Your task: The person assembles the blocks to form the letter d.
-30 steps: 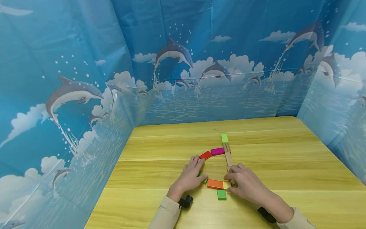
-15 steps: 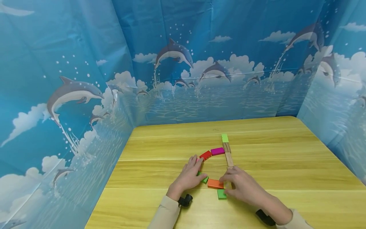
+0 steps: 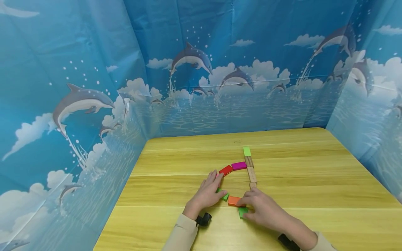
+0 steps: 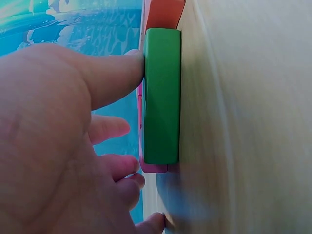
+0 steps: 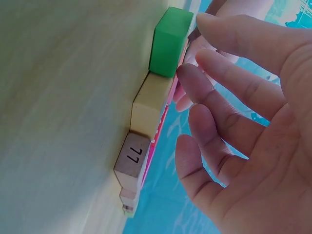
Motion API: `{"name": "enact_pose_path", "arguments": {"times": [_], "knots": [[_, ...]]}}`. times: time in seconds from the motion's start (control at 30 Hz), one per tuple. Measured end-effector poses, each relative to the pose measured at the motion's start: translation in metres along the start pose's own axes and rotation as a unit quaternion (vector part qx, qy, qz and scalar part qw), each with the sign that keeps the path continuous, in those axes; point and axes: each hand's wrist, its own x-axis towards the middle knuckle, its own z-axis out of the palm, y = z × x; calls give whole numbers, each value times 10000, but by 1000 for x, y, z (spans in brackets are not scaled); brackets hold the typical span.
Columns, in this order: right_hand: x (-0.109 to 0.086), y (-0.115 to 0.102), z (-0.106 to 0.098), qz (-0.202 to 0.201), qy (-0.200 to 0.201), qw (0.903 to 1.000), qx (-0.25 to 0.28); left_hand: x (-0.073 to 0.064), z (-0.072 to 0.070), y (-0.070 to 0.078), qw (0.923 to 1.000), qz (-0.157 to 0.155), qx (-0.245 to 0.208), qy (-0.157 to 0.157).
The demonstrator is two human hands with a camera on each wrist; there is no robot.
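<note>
Coloured and bare-wood domino blocks lie flat in a loop on the table. My left hand point(image 3: 205, 193) rests over the loop's left side, its thumb touching a green block point(image 4: 163, 97); its fingertips cover part of a pink block. At the near side, my right hand point(image 3: 267, 211) reaches over the orange block point(image 3: 233, 201) with relaxed, slightly bent fingers. Its thumb tip is at the small green block point(image 3: 242, 212), which butts against a yellow block point(image 5: 146, 109). Whether the thumb touches it, I cannot tell. From the head view, the right hand hides the yellow block.
Beyond the hands lie a red block point(image 3: 226, 170) and a magenta block point(image 3: 239, 165). A straight row of bare-wood blocks point(image 3: 252, 174) runs up to a light green block point(image 3: 246, 151). A blue dolphin-print curtain point(image 3: 201, 104) hangs along the far and side edges of the wood-grain table point(image 3: 314, 167).
My right hand has moved left and nearer, from the yellow block to the small green one, uncovering more of the wooden row. The left hand stays in place.
</note>
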Motion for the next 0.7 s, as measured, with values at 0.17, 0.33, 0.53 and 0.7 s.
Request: {"name": "enact_pose_path", "arguments": {"times": [0.17, 0.33, 0.53, 0.7], "knots": [[-2, -1, 2, -80, -5, 10000, 10, 0, 0, 0, 10000, 5, 13, 0], [-3, -1, 2, 8, -96, 10000, -2, 0, -1, 0, 10000, 10, -30, 5], [-6, -3, 2, 136, -126, 9997, -128, 0, 0, 0, 10000, 15, -35, 2], [-8, -5, 2, 79, -66, 9998, -188, 0, 0, -1, 10000, 32, -63, -12]]}}
